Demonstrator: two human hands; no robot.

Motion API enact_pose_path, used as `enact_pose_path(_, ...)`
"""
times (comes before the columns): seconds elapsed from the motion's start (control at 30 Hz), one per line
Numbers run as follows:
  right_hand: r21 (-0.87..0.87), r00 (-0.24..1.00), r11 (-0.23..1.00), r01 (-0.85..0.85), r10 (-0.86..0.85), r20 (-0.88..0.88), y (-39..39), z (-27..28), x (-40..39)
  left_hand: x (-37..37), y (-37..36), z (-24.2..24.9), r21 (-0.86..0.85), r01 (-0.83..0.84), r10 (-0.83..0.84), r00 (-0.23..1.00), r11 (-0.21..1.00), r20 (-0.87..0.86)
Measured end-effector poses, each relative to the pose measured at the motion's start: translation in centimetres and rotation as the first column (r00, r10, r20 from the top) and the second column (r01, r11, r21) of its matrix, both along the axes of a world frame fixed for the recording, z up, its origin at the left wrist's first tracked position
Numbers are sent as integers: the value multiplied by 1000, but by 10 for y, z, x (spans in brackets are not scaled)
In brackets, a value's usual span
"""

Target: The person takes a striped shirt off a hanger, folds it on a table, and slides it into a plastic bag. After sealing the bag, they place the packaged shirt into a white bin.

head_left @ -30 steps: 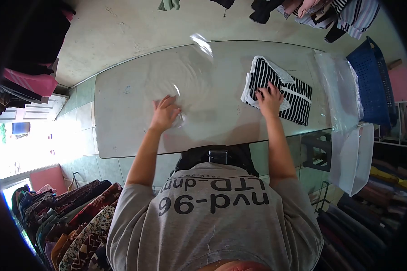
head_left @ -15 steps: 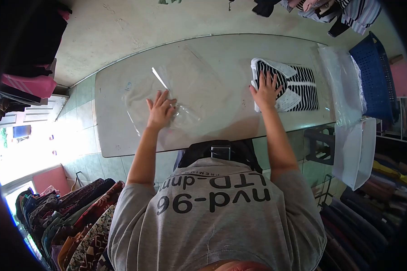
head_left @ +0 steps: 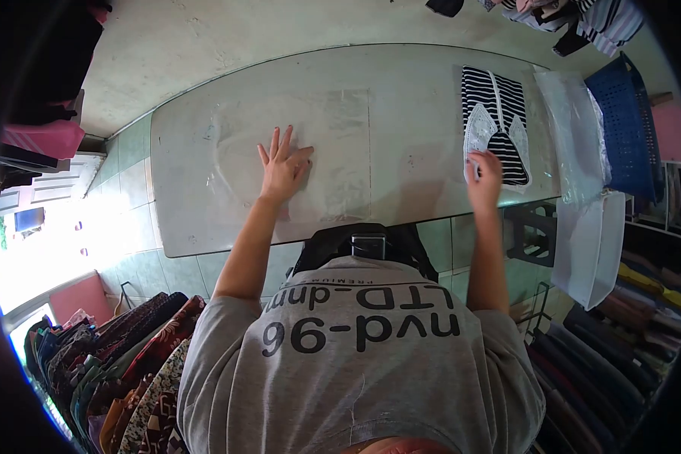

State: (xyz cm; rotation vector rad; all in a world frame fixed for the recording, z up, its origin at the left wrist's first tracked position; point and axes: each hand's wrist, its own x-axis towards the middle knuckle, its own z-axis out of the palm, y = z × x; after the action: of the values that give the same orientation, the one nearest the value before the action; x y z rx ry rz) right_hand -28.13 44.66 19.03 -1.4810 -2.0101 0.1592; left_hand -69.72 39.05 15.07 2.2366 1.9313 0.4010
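Black-and-white striped cloth, folded: the garment point(head_left: 511, 113) lies flat on the table point(head_left: 412, 91) at 3 o'clock, reckoned from the table's centre with 12 at the far edge. Long axis runs roughly 12 to 6; white lace-like panels point(head_left: 477, 130) sit toward the near end.

Right hand point(head_left: 486, 178): at half past 3, over the garment's near portion on its 9 o'clock side. Fingers curled inward, blurred; whether they pinch the cloth or merely rest on it, cannot tell.

Left hand point(head_left: 284, 170): between 8 and 9 o'clock, over a clear plastic sheet point(head_left: 339, 155) spread flat. Fingers fanned, thumb apart and pointing toward 2; nothing gripped. Contact with the sheet looks likely; pressure not shown.

Surroundings: clear plastic stack point(head_left: 571, 136) at the table's 3 o'clock end, just beside the garment; blue basket point(head_left: 624, 125) beyond it.

Step in hand (judgement): squaring the garment on one side, flattening the sheet on the other; the two lie well apart.

Next move (judgement): calls for keeping the folds together under the right fingers and a light touch at left, thin plastic being apt to slide or crease.
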Motion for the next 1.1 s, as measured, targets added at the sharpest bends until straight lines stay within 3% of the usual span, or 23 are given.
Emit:
enact_pose_path(0.07, -17, 995, 995, -100, 100, 10, -6, 3, -48, 19, 12, -15, 204, -101, 46, 965, 974, 258)
enact_pose_path(0.1, -22, 985, 984, -175, 175, -13, -8, -4, -68, 37, 16, -12, 210, -131, 37, 916, 969, 400)
enact_pose_path(0.2, -34, 942, 942, -333, 334, 17, -8, -24, -113, 82, 21, -7, 145, -180, 91, 875, 973, 475)
enact_pose_path(0.23, -36, 944, 943, -330, 331, 19, -8, -29, -124, 91, 21, -6, 144, -176, 88, 875, 974, 477)
enact_pose_path(0.3, -59, 931, 933, -355, 358, 74, -7, -36, -139, 101, 20, -4, 98, -234, 200, 941, 967, 272)
enact_pose_path(0.43, -65, 921, 926, -372, 377, 102, -9, -47, -143, 99, 22, -10, 82, -212, 189, 955, 974, 229)
enact_pose_path(0.63, -20, 929, 932, -362, 363, 77, -11, -49, -140, 89, 20, -11, 228, -273, 145, 878, 935, 456)
enact_pose_path(0.73, 26, 939, 942, -336, 332, 88, -13, -49, -139, 85, 17, 0, 207, -326, 149, 796, 922, 587)
enact_pose_path(0.9, 111, 961, 955, -276, 275, 24, -14, -51, -137, 78, 11, 7, 127, -206, 35, 638, 970, 769)
enact_pose_path(1.03, 143, 968, 957, -251, 251, 20, -12, -55, -137, 80, 11, 12, 158, -230, 22, 628, 960, 778)
enact_pose_path(1.1, 119, 964, 957, -263, 266, -10, -9, -56, -134, 83, 11, 11, 57, -230, 95, 598, 972, 796)
